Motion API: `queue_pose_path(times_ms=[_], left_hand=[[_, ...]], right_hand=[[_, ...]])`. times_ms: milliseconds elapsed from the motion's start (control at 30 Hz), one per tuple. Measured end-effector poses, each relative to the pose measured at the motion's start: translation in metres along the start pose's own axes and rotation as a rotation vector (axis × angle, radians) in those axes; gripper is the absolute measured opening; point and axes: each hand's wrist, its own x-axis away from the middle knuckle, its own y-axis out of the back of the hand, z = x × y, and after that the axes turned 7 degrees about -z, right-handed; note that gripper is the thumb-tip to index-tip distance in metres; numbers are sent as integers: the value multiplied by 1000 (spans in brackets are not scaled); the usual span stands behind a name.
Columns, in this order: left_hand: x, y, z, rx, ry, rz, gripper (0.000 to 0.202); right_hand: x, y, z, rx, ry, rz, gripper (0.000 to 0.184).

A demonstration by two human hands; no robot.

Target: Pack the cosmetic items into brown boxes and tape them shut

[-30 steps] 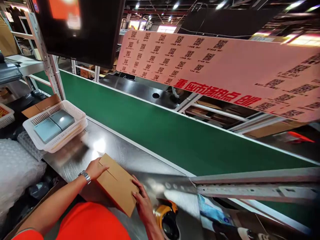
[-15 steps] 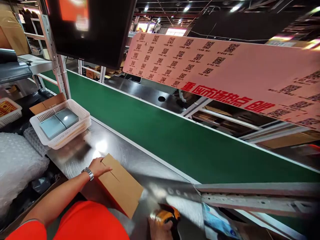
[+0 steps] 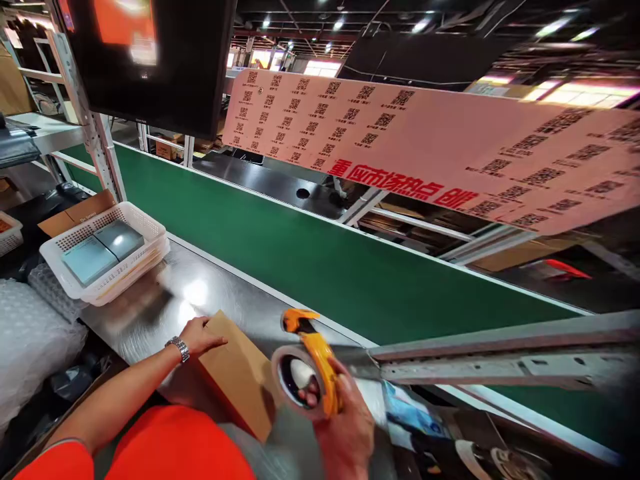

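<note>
Your left hand point(image 3: 197, 335), with a silver metal link watch point(image 3: 179, 348) at its wrist, grasps the upper left end of a long brown rectangular cardboard box point(image 3: 239, 373), thumb lying across the top face. That box sits in the lower centre of the frame, slanting down to the right on a shiny bare-steel table point(image 3: 145, 333), just in front of your bright orange-red shirt point(image 3: 175, 447). Your right hand point(image 3: 350, 420), right of the box, is clenched round an orange-yellow plastic tape dispenser point(image 3: 323, 360), its hooked head pointing to the upper left, fingers curled through the hollow core of the pale roll of tape point(image 3: 295, 350). The roll overlaps the box's right side in view; you cannot tell from here whether they touch. Beyond the table a flat green conveyor belt point(image 3: 240, 220) runs diagonally across the frame. At the left, a white perforated plastic basket point(image 3: 125, 270) holds flat blue-grey packs point(image 3: 93, 259), with crumpled clear bubble wrap point(image 3: 35, 353) below it. A black flat-screen monitor point(image 3: 150, 87) fills the upper left, and a long pink board point(image 3: 425, 147) printed with black codes and red characters stretches across the upper right.
</note>
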Motion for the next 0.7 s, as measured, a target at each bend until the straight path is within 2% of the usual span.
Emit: queue_pose_path(times_ms=[67,167,300,433,533,600,700], left_hand=[[-1,0,-1,3,-14,11,69],[0,3,0,43,-23,53,68],[-3,4,4,65,-8,118,63],[-8,14,4,-45,-102,154,51],[-8,24,-4,-68,-141,198,43],[-5,25,-13,-72,-151,106,41],[3,13,-29,-26,-193,-158,43]], right_hand=[[12,-27,-16,82,-51,89,67],[19,-47,-44,277,24,171,71],[10,-39,-57,297,25,178,80],[2,-27,-60,312,36,207,82],[-1,-22,-65,323,83,209,80],[-2,-19,-68,327,91,224,77],[-3,-15,-71,305,80,255,74]])
